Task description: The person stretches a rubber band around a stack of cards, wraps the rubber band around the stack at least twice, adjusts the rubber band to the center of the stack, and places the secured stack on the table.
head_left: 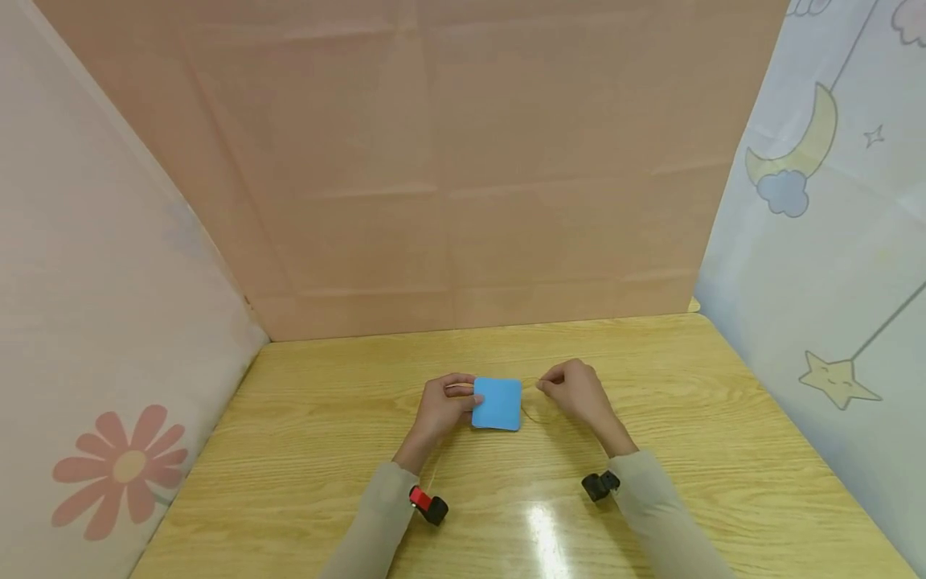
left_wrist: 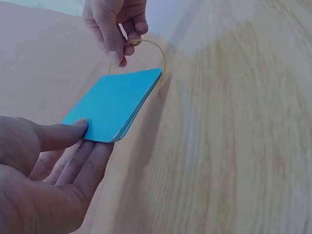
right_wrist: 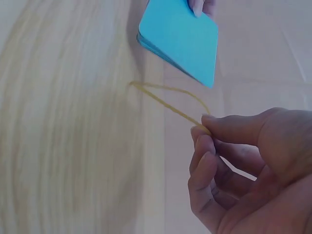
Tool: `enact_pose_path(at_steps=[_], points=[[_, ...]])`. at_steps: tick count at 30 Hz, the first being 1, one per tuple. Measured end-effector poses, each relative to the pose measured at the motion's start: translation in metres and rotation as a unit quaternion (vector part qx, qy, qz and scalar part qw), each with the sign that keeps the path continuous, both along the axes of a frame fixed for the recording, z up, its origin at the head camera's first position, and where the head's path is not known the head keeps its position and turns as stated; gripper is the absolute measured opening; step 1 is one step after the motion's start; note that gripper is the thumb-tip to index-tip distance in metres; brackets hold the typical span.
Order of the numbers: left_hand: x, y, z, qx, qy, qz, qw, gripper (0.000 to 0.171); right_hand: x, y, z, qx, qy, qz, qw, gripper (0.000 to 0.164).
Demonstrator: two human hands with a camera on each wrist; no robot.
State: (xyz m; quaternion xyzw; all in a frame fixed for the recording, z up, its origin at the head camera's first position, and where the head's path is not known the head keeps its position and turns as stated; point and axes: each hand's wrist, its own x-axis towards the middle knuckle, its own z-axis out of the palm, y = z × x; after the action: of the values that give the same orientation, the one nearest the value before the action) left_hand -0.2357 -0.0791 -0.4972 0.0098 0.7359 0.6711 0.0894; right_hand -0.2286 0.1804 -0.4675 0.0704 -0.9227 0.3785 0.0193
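Note:
A thin stack of blue square cards (head_left: pixel 497 404) with rounded corners is pinched by my left hand (head_left: pixel 443 406), thumb on the top face and fingers underneath. In the left wrist view the cards (left_wrist: pixel 117 102) tilt, and several layered edges show along one side. My right hand (head_left: pixel 576 390) is off to the right of the stack. Between its thumb and fingertips it pinches a yellow rubber band (right_wrist: pixel 168 106), which hangs as a loose loop toward the cards. In the right wrist view the band's far end lies apart from the stack (right_wrist: pixel 180 39).
Both hands are over a wood-grain table (head_left: pixel 325 450). A tan sheet (head_left: pixel 434 177) rises behind it, with pale printed sheets on the left (head_left: pixel 130 281) and right (head_left: pixel 817 265). Each wrist wears a small black camera, the left (head_left: pixel 434 509) and right (head_left: pixel 600 485).

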Motion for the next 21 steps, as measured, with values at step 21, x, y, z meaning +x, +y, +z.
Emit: enact_pose_path(at_steps=[21], points=[[0.010,-0.003,0.008,0.025,-0.034,0.007,0.9991,0.028,0.000,-0.014,0.024,-0.043,0.017,0.015,0.999,0.021]])
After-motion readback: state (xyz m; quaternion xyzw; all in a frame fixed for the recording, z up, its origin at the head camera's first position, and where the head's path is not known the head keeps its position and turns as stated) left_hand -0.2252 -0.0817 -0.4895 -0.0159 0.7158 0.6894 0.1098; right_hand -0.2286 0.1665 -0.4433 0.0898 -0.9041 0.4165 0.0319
